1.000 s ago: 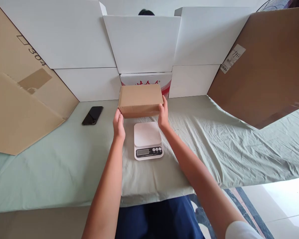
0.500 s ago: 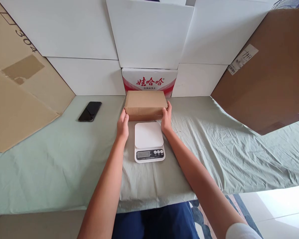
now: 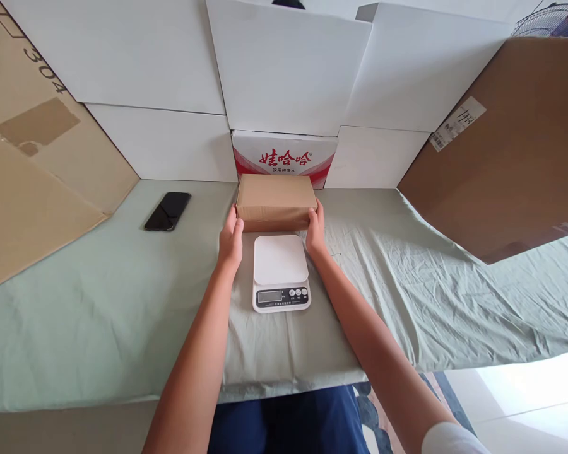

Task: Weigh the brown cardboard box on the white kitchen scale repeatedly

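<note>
We have the closed brown cardboard box (image 3: 275, 200) gripped at its ends, left hand (image 3: 230, 238) and right hand (image 3: 315, 229) both closed on it, resting on the green-sheeted worktop (image 3: 99, 302) (just behind the white digital kitchen scale (image 3: 280, 273)). Lifting it calls for even pressure from both sides.

Couldn't read the scale (image 3: 281, 272) display, digits were way too small. The brown box (image 3: 275, 201) hid the lower edge of the red-lettered carton (image 3: 284, 156) behind it. Fingertips of the left hand (image 3: 230, 240) and right hand (image 3: 315, 228) disappeared behind the box ends. The cardboard sheet (image 3: 511, 151) on the right got cut off by the frame.
</note>
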A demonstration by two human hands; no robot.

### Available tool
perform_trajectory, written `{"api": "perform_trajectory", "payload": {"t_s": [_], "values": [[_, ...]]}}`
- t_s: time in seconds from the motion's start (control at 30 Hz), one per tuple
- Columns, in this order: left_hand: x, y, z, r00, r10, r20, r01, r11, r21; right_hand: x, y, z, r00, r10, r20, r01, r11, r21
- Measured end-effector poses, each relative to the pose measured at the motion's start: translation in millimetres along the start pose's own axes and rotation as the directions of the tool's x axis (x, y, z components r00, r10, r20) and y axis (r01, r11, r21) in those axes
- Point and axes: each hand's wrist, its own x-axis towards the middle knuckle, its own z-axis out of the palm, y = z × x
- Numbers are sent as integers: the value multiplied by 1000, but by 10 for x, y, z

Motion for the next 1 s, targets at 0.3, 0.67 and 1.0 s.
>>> {"api": "perform_trajectory", "payload": {"t_s": [0.3, 0.67, 1.0], "values": [[150, -217, -27, 998, -58, -39, 56, 996, -72, 3, 3, -25, 999, 40, -10, -40, 999, 17], [108, -70, -2, 997, 56, 55, -56, 998, -3, 73, 44, 47, 999, -23, 38, 22, 1000, 15], [-275, 709, -101, 946, 312, 90, -307, 949, -71, -259, -733, -87, 915, -347, 205, 366, 928, -64]]}}
